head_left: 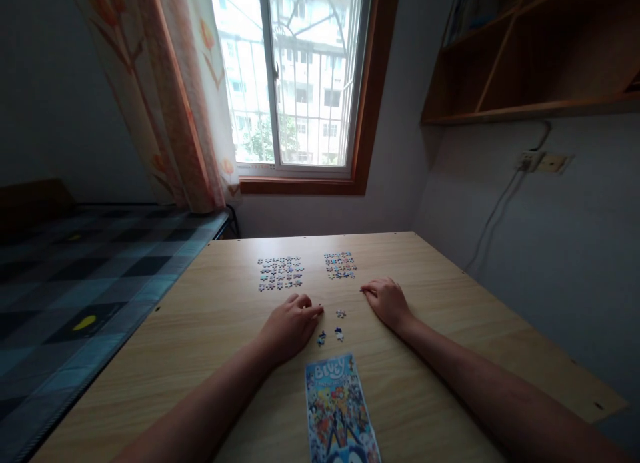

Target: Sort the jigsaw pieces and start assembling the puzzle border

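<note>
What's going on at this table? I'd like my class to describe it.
Someone is handling jigsaw pieces on a wooden table with bare hands. The left hand rests beside a few pieces near the middle. The right hand rests farther right, what looks like a small piece at its fingertips; its grip is too small to judge. Beyond lie two blocks of pieces in rows; nearer lies a Bluey picture.

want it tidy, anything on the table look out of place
Nothing looks spilled or plainly damaged. Only the few puzzle pieces beside the left hand lie loosely, apart from the two neat groups.
</note>
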Demonstrator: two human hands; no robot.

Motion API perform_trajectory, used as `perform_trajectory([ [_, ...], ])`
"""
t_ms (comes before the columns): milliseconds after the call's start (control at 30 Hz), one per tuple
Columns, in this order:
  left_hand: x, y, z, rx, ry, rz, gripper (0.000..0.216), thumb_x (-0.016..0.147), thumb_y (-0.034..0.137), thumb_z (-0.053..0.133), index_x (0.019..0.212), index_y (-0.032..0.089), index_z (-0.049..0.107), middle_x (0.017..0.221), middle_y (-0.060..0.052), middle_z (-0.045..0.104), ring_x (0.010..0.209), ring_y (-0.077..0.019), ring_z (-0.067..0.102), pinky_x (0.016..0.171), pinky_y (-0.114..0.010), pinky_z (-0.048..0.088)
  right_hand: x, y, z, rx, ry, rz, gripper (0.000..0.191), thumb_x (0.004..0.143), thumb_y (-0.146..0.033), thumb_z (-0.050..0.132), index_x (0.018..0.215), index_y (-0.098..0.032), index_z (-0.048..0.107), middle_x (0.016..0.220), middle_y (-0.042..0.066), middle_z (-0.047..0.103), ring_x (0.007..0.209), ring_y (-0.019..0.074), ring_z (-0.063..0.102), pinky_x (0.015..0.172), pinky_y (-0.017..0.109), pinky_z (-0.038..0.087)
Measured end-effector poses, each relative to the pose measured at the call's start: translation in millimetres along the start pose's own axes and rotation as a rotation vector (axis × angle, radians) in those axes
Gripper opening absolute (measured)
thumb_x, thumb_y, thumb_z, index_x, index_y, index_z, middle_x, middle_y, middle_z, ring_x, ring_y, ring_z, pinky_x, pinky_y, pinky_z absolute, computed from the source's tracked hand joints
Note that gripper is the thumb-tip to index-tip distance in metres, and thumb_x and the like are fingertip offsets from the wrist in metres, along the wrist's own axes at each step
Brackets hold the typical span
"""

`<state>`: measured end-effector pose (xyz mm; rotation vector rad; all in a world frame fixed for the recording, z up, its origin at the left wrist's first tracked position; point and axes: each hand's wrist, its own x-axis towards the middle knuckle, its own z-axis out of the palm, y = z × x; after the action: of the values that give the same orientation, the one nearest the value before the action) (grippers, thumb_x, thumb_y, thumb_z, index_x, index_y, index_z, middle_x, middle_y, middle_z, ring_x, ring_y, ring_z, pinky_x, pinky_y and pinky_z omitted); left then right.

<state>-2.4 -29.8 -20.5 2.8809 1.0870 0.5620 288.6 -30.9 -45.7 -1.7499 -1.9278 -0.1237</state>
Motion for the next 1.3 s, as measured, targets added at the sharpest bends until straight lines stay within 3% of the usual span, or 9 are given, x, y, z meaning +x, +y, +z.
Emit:
perform_trajectory([
  [267,0.2,12.1,-3.9,0.078,-0.048,-0.065,0.04,0.098,0.03,0.041,0.133,0.024,0.061,0.11,-0.01,0.063,0.102,-0.0252,0.052,0.089,-0.04,0.049,42.9,37.0,16.3,0.064,0.002,-0.05,0.024,0.086,-0.014,0.059,0.094,-0.024,0.079,0.1,0.005,0.078,0.098,0.022,0.067,0.09,0.033,0.05],
  [533,20.5,14.4,3.0,0.14,-0.04,-0.094,0.037,0.094,0.026,0.045,0.125,0.022,0.064,0.105,-0.012,0.062,0.1,-0.027,0.053,0.084,-0.04,0.049,66.9,50.9,28.8,0.119,0.092,-0.057,0.021,0.081,-0.011,0.062,0.092,-0.021,0.077,0.098,0.006,0.076,0.098,0.0228,0.066,0.093,0.035,0.048],
  [767,54.6,23.8,12.2,0.151,-0.088,-0.072,0.024,0.093,0.02,0.046,0.087,0.016,0.069,0.096,-0.013,0.066,0.093,-0.0249,0.057,0.078,-0.037,0.05,65.9,53.1,29.3,0.104,0.11,-0.005,0.014,0.085,-0.023,0.063,0.084,-0.02,0.077,0.087,0.007,0.075,0.089,0.0226,0.065,0.085,0.033,0.048],
  [1100,51.5,18.9,11.6,0.049,-0.061,-0.027,0.025,0.094,0.02,0.045,0.106,0.017,0.067,0.102,-0.011,0.069,0.096,-0.0253,0.058,0.084,-0.04,0.051,64.4,51.0,20.0,0.089,0.029,-0.086,0.014,0.087,-0.022,0.064,0.085,-0.023,0.079,0.091,0.007,0.076,0.093,0.0231,0.065,0.088,0.034,0.049],
  [1300,51.9,15.7,11.1,-0.009,-0.046,-0.037,0.026,0.094,0.02,0.045,0.103,0.018,0.069,0.101,-0.01,0.07,0.097,-0.0245,0.058,0.087,-0.04,0.052,61.7,46.5,14.0,0.218,-0.039,-0.205,0.016,0.087,-0.018,0.064,0.088,-0.024,0.078,0.094,0.004,0.077,0.094,0.0218,0.066,0.088,0.035,0.05],
])
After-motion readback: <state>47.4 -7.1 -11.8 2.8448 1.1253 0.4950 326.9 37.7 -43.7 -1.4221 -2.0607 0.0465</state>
